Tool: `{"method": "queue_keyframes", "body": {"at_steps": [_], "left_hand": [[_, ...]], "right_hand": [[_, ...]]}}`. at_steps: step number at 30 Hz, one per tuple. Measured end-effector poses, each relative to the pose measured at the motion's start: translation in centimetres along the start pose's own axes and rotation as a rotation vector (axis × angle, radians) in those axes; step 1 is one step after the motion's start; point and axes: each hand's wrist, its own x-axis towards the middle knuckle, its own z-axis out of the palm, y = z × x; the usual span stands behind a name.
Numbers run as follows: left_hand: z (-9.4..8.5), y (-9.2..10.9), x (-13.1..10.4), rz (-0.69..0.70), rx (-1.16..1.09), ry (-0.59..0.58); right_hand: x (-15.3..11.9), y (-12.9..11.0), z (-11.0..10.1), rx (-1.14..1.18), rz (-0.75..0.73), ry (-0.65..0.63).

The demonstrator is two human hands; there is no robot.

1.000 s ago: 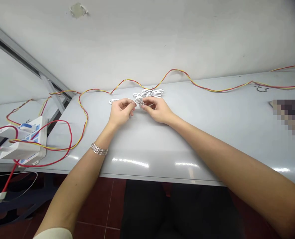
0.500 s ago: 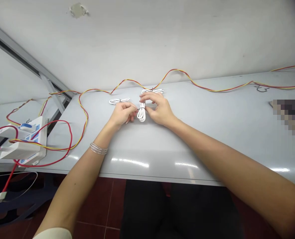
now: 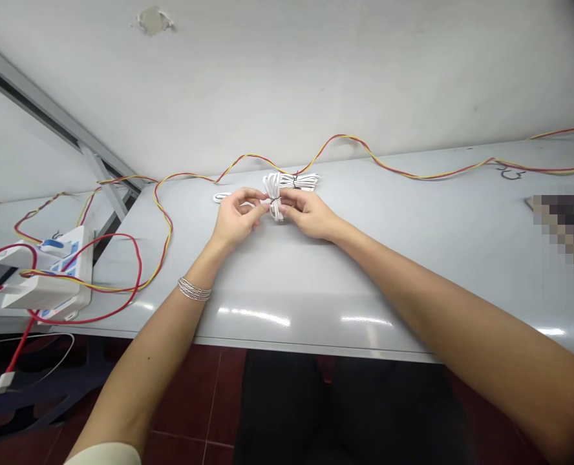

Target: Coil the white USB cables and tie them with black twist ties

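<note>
Between my two hands a coiled white cable bundle (image 3: 273,187) stands upright, with a thin dark tie around its middle. My left hand (image 3: 240,216) pinches the bundle and its tie from the left, fingers closed. From the right, my right hand (image 3: 306,212) grips the same bundle between thumb and fingers. Just behind my right hand lies another white cable bundle (image 3: 304,181) with a dark tie. Part of a further white bundle (image 3: 220,197) shows behind my left hand, which hides the rest.
A red and yellow wire (image 3: 255,155) runs along the back of the grey table (image 3: 277,278) by the wall. A white power strip (image 3: 81,271) with plugs is at the left. Black ties (image 3: 511,174) and a pixelated object (image 3: 571,226) are at the right.
The bundle in my hands has turned so its looped end points up and back instead of toward me. My right fingers have come down around it, uncovering more of the rear bundle.
</note>
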Motion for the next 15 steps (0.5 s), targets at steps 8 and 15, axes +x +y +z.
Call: {"method": "queue_keyframes", "body": {"at_steps": [8,15], "left_hand": [[-0.37,-0.40,-0.03,-0.018,0.062,-0.110],[-0.08,0.45,-0.52,-0.007,0.095,-0.134]], "right_hand": [[-0.35,-0.52,-0.60,-0.033,0.081,-0.200],[0.01,-0.07,-0.34,-0.057,-0.017,-0.203]]}}
